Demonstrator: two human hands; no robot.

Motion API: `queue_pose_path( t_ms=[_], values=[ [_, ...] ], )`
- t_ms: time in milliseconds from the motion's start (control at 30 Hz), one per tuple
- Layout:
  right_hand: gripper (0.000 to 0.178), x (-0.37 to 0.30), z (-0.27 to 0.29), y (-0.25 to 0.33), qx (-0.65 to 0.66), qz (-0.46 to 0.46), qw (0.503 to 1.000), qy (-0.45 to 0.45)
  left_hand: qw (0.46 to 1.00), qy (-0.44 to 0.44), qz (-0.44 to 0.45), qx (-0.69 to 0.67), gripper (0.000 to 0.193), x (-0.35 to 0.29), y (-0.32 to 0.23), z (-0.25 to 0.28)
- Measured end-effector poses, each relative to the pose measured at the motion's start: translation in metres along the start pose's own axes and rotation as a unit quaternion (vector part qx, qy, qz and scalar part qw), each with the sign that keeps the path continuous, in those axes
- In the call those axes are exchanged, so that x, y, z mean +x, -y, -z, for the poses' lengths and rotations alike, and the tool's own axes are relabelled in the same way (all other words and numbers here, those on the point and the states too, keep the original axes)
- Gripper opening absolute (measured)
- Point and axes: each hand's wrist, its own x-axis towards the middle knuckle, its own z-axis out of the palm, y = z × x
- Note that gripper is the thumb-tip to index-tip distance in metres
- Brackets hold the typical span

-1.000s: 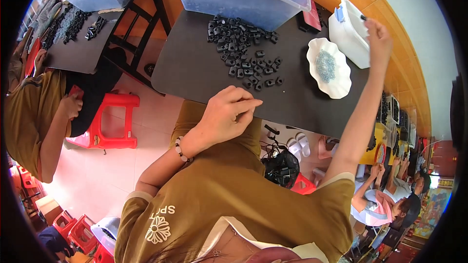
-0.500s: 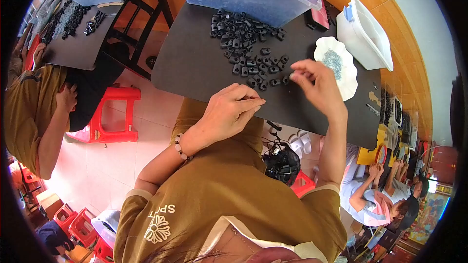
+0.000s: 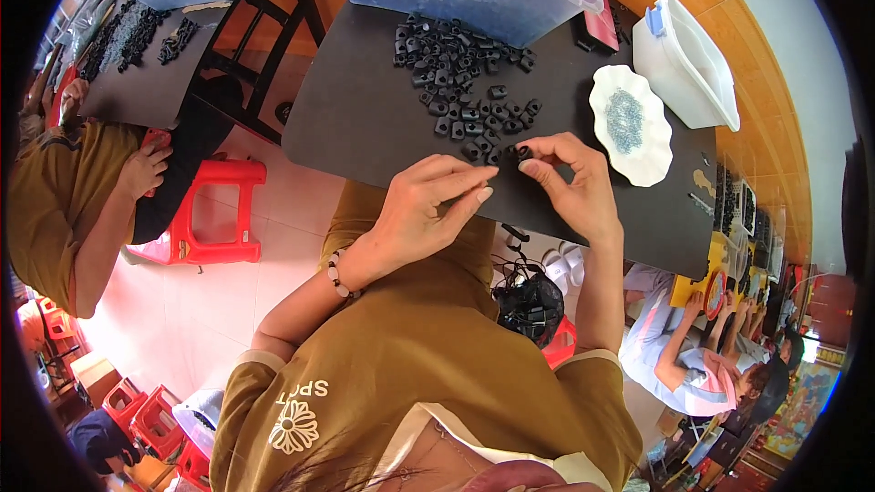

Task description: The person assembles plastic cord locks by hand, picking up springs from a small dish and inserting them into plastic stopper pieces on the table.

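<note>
My right hand (image 3: 579, 191) pinches a small black plastic part (image 3: 524, 153) between thumb and fingertips, above the table's near side. Close by on its left is my left hand (image 3: 436, 205), thumb and forefinger parted, with nothing visible between them. Beyond both hands, a loose pile of black plastic parts (image 3: 447, 59) is spread over the dark table (image 3: 342, 96); several have a round hole. To the right of the pile sits a white wavy-edged plate (image 3: 654, 150), holding a heap of tiny pale bluish pieces (image 3: 625, 118) too small to make out.
A clear plastic bin (image 3: 428, 0) of black parts stands behind the pile. A white tub (image 3: 684, 64) and a red box (image 3: 602, 29) are at the far right. Left are a red stool (image 3: 214, 210) and a seated co-worker (image 3: 64, 191). More people sit at right.
My right hand has moved left from beside the plate to the pile's near edge and now holds a black part. My left thumb and forefinger have parted.
</note>
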Motion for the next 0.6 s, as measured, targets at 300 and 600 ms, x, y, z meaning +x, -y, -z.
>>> queue_pose_path(
  t_ms=[300,600],
  values=[
    [0.010,0.001,-0.047,0.019,0.283,-0.065,0.953,0.087,0.988,-0.040,0.071,-0.131,0.029,0.000,-0.002,0.011],
    [0.012,0.008,-0.057,0.026,0.295,-0.090,0.950,0.046,0.963,-0.090,0.126,-0.220,0.029,-0.007,0.000,0.014]
  ],
)
